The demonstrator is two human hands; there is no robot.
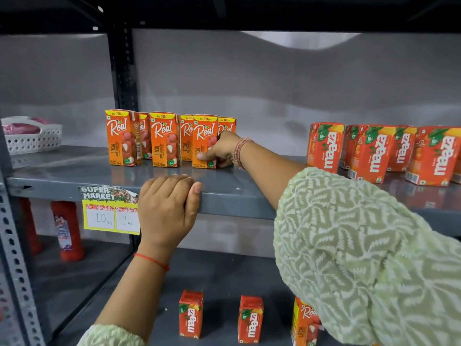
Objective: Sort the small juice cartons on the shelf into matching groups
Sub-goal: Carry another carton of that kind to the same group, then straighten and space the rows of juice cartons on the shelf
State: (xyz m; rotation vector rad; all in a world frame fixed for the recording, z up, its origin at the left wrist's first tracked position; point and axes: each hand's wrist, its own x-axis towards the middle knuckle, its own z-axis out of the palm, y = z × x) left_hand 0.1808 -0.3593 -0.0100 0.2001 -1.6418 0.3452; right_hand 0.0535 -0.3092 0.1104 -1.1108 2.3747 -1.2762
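Sleeve (361, 258), 4 o'clock, hides part of the lower Real carton (305, 323). White basket (35, 141), 9 o'clock, is cut off; its pink contents are unidentifiable. Right hand (223, 151) grips the front Real carton (204, 142), 11 o'clock, among matching cartons. Maaza cartons (374, 151) stand at 3 o'clock. Left hand (167, 208) clasps the shelf edge (237, 198).

A grey metal shelf (74, 176) carries six upright orange Real litchi juice cartons (164, 139) left of centre, red Maaza mango cartons (371, 153) grouped well apart at right, and a white perforated plastic basket (35, 141) far left.
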